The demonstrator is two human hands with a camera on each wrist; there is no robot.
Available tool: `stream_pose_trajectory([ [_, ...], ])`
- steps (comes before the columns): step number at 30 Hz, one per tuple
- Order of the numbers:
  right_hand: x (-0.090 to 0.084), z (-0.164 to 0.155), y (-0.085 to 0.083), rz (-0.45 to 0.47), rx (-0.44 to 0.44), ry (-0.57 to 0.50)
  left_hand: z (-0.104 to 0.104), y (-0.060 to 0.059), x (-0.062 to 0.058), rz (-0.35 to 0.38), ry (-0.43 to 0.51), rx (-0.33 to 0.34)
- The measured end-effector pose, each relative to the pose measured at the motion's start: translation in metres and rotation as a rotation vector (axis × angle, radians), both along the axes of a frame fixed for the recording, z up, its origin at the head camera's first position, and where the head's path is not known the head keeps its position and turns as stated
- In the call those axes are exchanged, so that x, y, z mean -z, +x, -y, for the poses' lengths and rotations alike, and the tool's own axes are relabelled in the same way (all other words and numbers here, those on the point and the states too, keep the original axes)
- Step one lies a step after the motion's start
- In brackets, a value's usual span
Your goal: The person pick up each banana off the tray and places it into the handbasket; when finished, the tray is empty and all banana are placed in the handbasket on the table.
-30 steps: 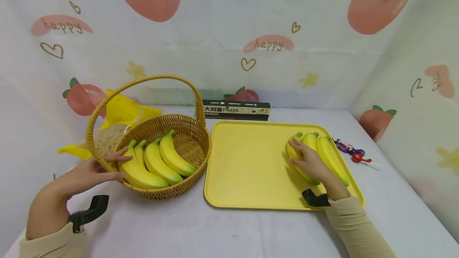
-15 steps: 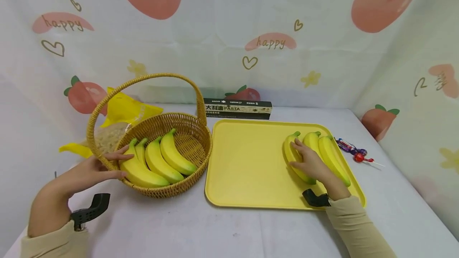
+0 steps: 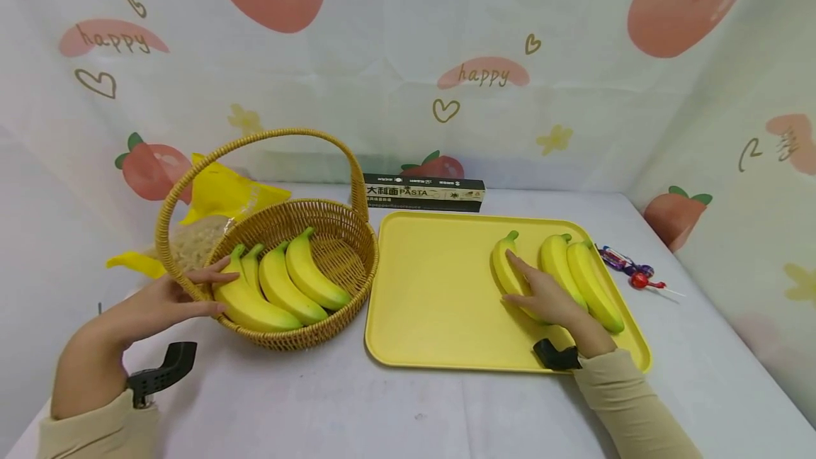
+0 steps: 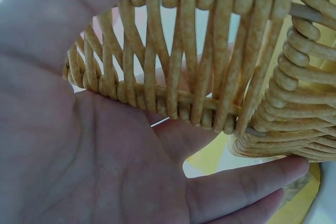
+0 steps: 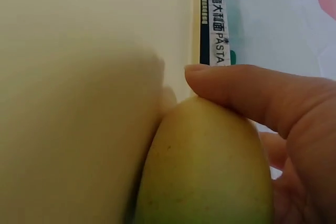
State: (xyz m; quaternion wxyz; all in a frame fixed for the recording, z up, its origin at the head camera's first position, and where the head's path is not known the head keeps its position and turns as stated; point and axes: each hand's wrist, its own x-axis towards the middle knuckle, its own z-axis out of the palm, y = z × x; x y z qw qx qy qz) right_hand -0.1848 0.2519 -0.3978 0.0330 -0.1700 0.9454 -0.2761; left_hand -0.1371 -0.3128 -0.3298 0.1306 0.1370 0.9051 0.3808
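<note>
My right hand (image 3: 553,299) grips a yellow banana (image 3: 505,261), green at its tips, over the yellow tray (image 3: 433,296). The right wrist view shows the thumb along that banana's side and the banana low beside the tray surface. Two more bananas (image 3: 583,275) lie side by side near the tray's right edge. On the left, my left hand (image 3: 159,309) holds the wicker basket (image 3: 287,343) where its handle (image 4: 173,51) meets the rim. The handle passes between thumb and fingers in the left wrist view. Several bananas (image 3: 280,289) rest inside the basket.
A black pasta box (image 3: 421,193) stands behind the tray, by the back cloth. Wrapped candies (image 3: 615,259) and a red lollipop (image 3: 639,280) lie right of the tray. Behind the basket is a yellow bag (image 3: 232,190) with a clear part.
My right hand has moved the gripped banana leftward on the tray, opening a gap from the other two. The left hand stays at the basket, and the view shifts slightly.
</note>
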Motion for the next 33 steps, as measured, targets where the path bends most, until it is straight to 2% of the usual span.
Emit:
stream_pose_trajectory([
  [9,-0.015,0.008,0.000,0.002,0.024,-0.063,0.001,-0.002,0.000,-0.011,-0.034,0.000],
  [13,-0.025,0.017,0.000,0.004,0.003,-0.063,0.002,-0.001,0.001,-0.015,-0.029,0.001],
  [20,-0.044,0.046,-0.002,-0.013,-0.082,-0.074,0.003,-0.001,0.004,-0.043,-0.042,0.012],
  [26,-0.061,0.078,-0.003,0.027,-0.160,-0.145,0.003,0.000,0.004,-0.024,-0.038,0.004],
  [33,-0.076,0.107,-0.004,0.018,-0.255,-0.224,0.001,0.000,0.001,-0.008,-0.021,-0.002],
])
